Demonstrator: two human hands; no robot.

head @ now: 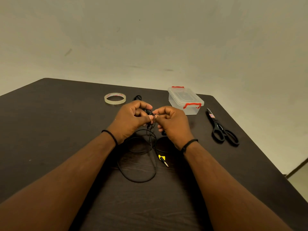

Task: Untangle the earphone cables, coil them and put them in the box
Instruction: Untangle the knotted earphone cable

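Untangling in hand: your left hand (131, 120) and right hand (171, 121) both pinch the knotted earphone cable (150, 117) above the surface; next, tease the knot loose before coiling for the lidded box (185, 100)

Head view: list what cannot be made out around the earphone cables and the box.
- Knot in the earphone cable: covered by the fingers of the left hand and right hand.
- Second dark cable bundle: mostly behind the left hand.
- Box: lid on; contents unclear through the cloudy plastic.
- Print on the tape roll: too small to read.
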